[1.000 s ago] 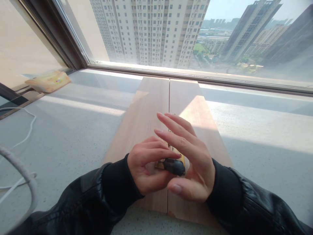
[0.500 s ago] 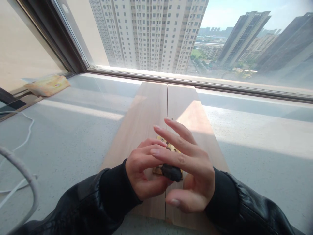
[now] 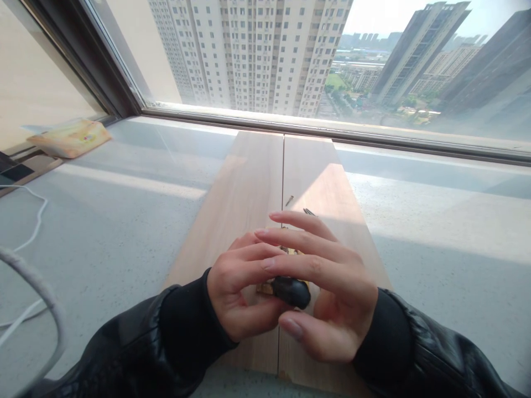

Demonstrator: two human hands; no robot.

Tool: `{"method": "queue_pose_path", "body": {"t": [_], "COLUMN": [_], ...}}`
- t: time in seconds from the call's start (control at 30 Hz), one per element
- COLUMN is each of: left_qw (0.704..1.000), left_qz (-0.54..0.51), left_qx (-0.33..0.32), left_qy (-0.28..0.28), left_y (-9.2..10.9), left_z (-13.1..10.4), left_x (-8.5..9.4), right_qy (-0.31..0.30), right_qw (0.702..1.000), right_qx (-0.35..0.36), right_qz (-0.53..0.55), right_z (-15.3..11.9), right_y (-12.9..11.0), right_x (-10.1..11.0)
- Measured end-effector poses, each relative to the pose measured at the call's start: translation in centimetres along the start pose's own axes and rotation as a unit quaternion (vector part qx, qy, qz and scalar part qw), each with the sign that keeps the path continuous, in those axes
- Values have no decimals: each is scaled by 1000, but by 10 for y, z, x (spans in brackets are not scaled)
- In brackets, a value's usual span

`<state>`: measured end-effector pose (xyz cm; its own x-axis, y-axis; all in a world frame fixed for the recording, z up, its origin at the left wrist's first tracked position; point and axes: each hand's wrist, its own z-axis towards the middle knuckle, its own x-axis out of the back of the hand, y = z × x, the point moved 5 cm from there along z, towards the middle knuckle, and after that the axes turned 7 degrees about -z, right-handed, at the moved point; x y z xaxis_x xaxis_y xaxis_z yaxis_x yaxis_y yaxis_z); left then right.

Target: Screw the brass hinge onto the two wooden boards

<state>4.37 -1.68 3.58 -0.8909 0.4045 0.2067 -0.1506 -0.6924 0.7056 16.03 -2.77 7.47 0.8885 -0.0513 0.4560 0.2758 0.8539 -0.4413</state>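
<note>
My left hand (image 3: 238, 290) is closed round a screwdriver (image 3: 291, 292), whose rounded black handle end points toward me. Its shaft is hidden by my fingers. Over the handle arches my right hand (image 3: 338, 287), fingers stretched out and thumb apart below. Its index finger passes close above the handle; whether it touches I cannot tell. Beneath the hands, a brass-coloured hinge (image 3: 264, 288) with holes shows in part at the seam of two pale wooden boards (image 3: 249, 182). Beyond my fingers a small screw (image 3: 289, 200) lies on the boards, with more thin metal pieces, seemingly screws (image 3: 309, 211), beside it.
The boards lie on a speckled white sill (image 3: 136, 221) below a large window (image 3: 257, 61). A yellow soft packet (image 3: 72, 139) stands at the back left. White cables (image 3: 37, 221) and a thick grey-white loop (image 3: 50, 309) lie at the left.
My right hand has shifted slightly down and right, its fingers lower over the handle. The screw and metal pieces beyond it show more now. The camera view has tilted a little.
</note>
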Motion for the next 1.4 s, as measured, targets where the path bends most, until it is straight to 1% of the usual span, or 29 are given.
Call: {"method": "queue_pose_path", "body": {"t": [0.17, 0.23, 0.4, 0.47, 0.67, 0.83, 1.0, 1.1, 1.17, 1.27, 1.4], "left_qw": [1000, 1000, 999, 998, 994, 994, 995, 995, 995, 995, 995], "left_qz": [18, 16, 45, 58, 88, 95, 89, 86, 88, 94, 90], "left_qx": [26, 18, -12, -16, -63, -59, -33, -30, -30, -27, -25], "left_qy": [-3, 5, -24, -20, 0, 14, 31, 31, 20, 8, 18], "left_y": [-1, 1, 8, 10, 18, 17, 13, 13, 13, 12, 10], "left_z": [0, 1, 5, 5, 4, 4, 4, 4, 5, 4, 3], "left_x": [0, 1, 4, 7, 12, 12, 12, 13, 12, 12, 12], "right_qy": [-7, -1, -14, -14, 35, 57, 40, 13, -3, -4, 6], "right_qw": [1000, 1000, 1000, 999, 999, 998, 998, 998, 998, 998, 998], "right_qx": [-9, -12, -13, -9, -7, -10, -52, -53, -48, -51, -59], "right_qz": [4, 9, -12, -28, -30, -9, 25, 28, 36, 39, 31], "right_z": [2, 2, 2, 2, -3, -3, -2, -5, -7, -9, -10], "right_y": [-2, -5, -9, -9, -6, -4, 5, 6, 6, 7, 7], "right_x": [3, 6, 6, 5, 2, 2, 6, 6, 5, 4, 4]}}
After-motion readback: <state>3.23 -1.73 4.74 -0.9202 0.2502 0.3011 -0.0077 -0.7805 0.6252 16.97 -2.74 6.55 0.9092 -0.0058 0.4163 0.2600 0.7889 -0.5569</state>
